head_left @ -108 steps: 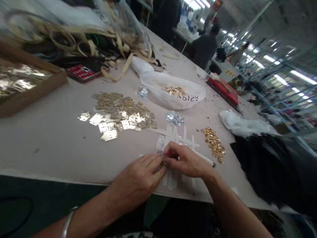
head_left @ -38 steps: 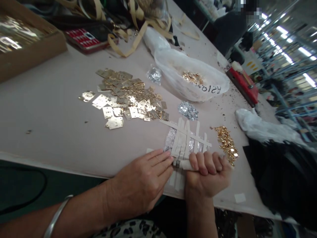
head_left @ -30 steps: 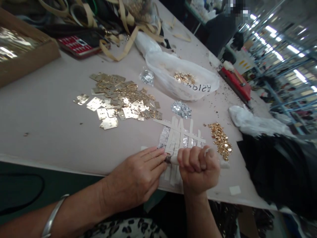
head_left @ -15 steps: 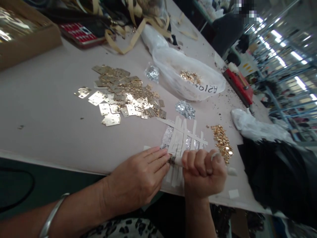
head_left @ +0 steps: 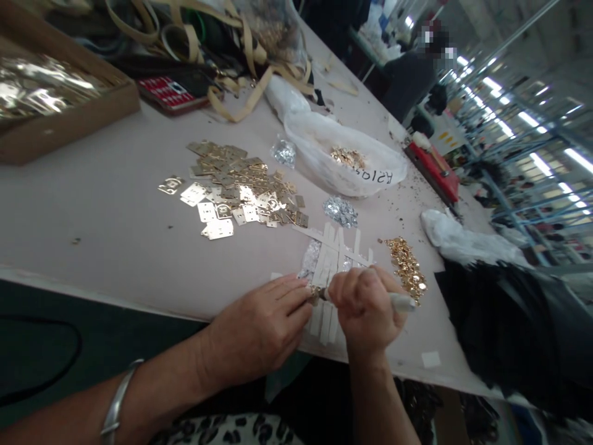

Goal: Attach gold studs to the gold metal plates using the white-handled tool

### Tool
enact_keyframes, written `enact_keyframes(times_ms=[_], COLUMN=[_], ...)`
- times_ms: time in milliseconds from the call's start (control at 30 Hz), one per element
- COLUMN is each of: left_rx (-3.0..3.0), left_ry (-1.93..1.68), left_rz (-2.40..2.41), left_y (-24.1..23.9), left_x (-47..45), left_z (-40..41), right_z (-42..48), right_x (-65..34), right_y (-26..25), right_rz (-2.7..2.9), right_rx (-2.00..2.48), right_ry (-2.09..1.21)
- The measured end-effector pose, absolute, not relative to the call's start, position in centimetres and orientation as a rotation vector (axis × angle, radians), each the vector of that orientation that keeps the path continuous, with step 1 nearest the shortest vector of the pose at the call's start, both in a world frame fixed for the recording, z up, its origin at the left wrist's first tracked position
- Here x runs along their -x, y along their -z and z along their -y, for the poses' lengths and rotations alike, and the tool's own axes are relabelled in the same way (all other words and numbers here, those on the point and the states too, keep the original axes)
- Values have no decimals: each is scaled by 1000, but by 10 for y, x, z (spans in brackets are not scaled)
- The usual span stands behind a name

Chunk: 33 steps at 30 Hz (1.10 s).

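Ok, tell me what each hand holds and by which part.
Right hand: white tool, fist around its handle. Left hand: fingertips seem to pinch a small gold part at the tool's tip.

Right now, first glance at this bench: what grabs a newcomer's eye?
The glittering heap of gold plates mid-table, with a smaller pile of gold fittings to its right. At the near edge, the right hand grips a white-handled tool, its tip at the fingertips of the left hand, over criss-crossed white strips.
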<state>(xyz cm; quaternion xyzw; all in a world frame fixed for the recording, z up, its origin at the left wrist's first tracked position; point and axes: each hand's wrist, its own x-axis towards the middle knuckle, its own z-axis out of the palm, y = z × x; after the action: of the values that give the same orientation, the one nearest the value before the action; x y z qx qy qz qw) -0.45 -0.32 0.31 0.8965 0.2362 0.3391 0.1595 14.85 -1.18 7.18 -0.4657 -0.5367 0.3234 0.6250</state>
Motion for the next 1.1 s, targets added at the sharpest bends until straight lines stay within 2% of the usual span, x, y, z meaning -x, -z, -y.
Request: enact_keyframes(times_ms=[133,333,633,800,933,1100], left_rx=[-2561,-2582,-2859,-2997,-2870,-2738], left_ry=[-962,-949,-596,-711,-824,-954], left_rz=[-686,-668,-403,-649,-925,-811], left_y=[-3,-13,-26,-26,-24,-16], left_x=[4,2,-16,-21,-17,0], left_z=[5,-2,-44,-23,12,23], right_z=[9,4,37,48,49,38], right_x=[-148,-156,-183,-190,-190,-189], right_y=[-68,-49,-71,-68,-64,-56], right_rz=[1054,976,886,844,765,605], right_rx=[958,937,906,902,851,788], right_ry=[-759,-973,-777,-698,-733,-859])
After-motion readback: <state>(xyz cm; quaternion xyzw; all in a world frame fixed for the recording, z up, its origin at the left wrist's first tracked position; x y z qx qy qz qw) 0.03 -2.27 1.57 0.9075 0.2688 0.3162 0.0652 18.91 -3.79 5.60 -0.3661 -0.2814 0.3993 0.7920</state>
